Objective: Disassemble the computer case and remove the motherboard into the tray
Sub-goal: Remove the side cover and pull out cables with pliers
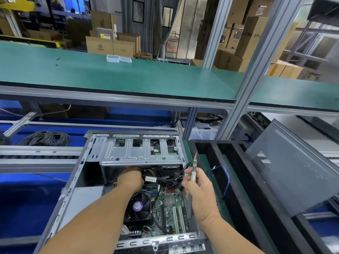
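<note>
The computer case (117, 189) lies open on its side on the counter (205, 162). The motherboard (170, 204) sits flat in the bottom, its long side running away from the person. The left hand (131, 178) reaches under the metal drive cage (141, 151) and grips the black wires (165, 177). The right hand (197, 186) is curled around a thin tool (194, 171), just right of the wires. The black tray (238, 180) waits to the right, nearer the right hand
</note>
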